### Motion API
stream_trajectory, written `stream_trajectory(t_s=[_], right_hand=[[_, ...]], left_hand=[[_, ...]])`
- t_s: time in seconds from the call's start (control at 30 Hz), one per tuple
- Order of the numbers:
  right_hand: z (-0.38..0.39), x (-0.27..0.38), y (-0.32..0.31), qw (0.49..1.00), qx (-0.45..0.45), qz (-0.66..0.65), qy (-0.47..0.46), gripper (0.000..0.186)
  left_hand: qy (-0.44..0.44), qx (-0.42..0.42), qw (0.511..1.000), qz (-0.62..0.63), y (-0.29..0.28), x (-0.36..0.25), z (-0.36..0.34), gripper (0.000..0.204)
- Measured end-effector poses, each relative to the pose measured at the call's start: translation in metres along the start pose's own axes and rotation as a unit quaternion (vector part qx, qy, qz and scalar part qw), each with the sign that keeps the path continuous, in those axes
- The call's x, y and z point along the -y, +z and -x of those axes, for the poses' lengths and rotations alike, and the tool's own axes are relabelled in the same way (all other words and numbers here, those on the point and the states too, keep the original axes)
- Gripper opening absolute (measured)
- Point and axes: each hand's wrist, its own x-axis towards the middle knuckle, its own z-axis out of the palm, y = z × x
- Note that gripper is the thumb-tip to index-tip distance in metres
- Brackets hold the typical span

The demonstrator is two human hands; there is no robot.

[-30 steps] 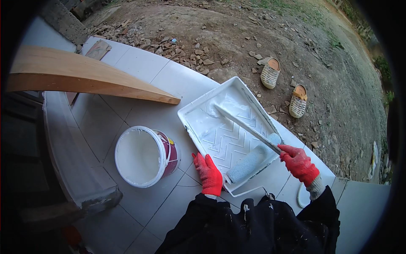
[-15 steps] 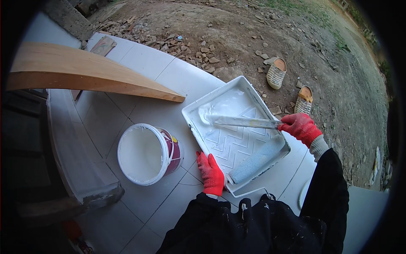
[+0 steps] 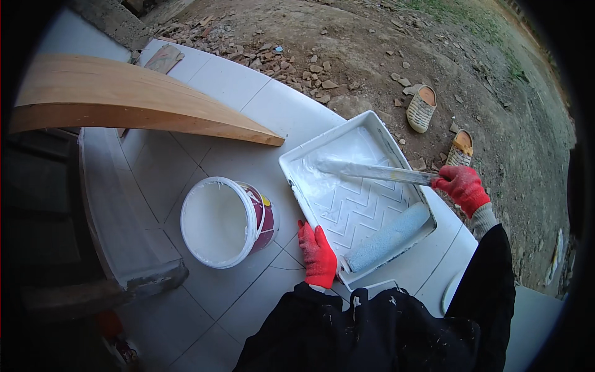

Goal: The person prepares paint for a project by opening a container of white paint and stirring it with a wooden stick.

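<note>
In tray [image 3: 356, 214] — stick [image 3: 384, 172], now clear of roller [image 3: 389, 237]

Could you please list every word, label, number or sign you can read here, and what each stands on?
None can be read.
Maroon-and-white bucket: side markings too small and angled to read.
Tray, roller and stick: no lettering visible.

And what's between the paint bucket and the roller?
In the head view: a strip of floor tile, the red-gloved left hand, then part of the ridged tray.
</note>
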Motion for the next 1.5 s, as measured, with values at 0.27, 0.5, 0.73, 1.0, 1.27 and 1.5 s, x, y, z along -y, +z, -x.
stream_trajectory(t_s=[0.27,0.5,0.73,1.0,1.27,1.5], right_hand=[[0.011,-0.005,0.015,0.999,0.020,0.020,-0.014,0.030],[0.014,0.004,0.026,0.999,0.006,0.013,-0.029,0.031],[0.025,0.003,0.015,0.999,0.022,0.009,0.036,0.032],[0.042,-0.013,0.002,0.999,0.001,0.001,0.041,0.033],[0.052,0.011,0.013,1.000,-0.004,-0.008,0.015,0.033],[0.088,0.077,0.033,0.999,0.003,-0.029,0.019,0.028]], left_hand=[[-0.014,0.009,1.000,0.019,0.005,0.006,0.001,0.051],[-0.006,0.002,1.000,0.030,-0.001,0.006,0.000,0.050],[0.003,0.001,1.000,0.026,0.000,0.002,0.004,0.050],[0.002,0.001,1.000,0.025,0.000,-0.007,0.010,0.051],[0.013,-0.026,1.000,-0.006,-0.027,0.007,0.011,0.049],[0.032,-0.014,0.999,0.014,-0.081,0.016,0.016,0.042]])
